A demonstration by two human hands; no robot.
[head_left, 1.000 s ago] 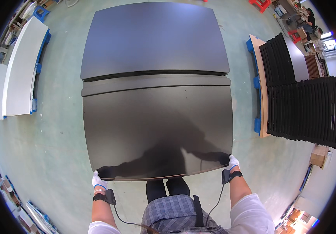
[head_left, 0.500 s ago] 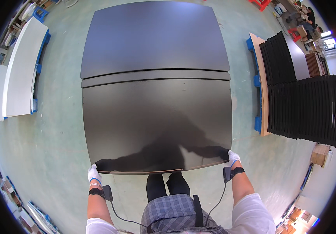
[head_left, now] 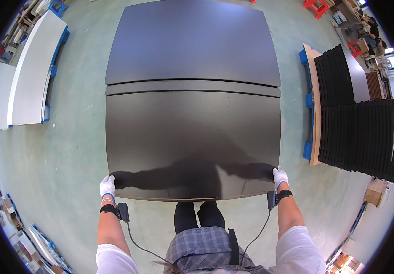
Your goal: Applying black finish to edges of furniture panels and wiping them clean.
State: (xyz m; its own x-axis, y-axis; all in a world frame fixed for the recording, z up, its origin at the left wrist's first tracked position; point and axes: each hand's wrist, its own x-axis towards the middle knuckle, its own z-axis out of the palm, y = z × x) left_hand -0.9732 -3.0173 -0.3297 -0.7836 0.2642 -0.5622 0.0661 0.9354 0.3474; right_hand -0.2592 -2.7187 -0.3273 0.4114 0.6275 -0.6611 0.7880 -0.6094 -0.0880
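Note:
A large dark panel [head_left: 192, 132] with a smooth, glossy face lies in front of me. Its near edge is just ahead of my legs. At its left side, close to the near corner, my left hand [head_left: 107, 186] in a white glove is closed on the edge. My right hand [head_left: 279, 177], also gloved, grips the opposite side edge near the other corner. The fingers of both hands are partly hidden at the edge. Beyond a narrow dark strip [head_left: 192, 87] lies a second dark panel [head_left: 192, 43] with a bluish sheen.
White boards [head_left: 34, 73] lie on a blue pallet at the left. To the right, black panels [head_left: 359, 137] are stacked on a board over another blue pallet [head_left: 307, 150]. A red stool [head_left: 316, 7] and people [head_left: 371, 34] are at the far right. Pale green floor [head_left: 78, 146] surrounds the panels.
Both hands have shifted from the near corners a little farther along the panel's side edges. The whole scene has moved slightly right in the view.

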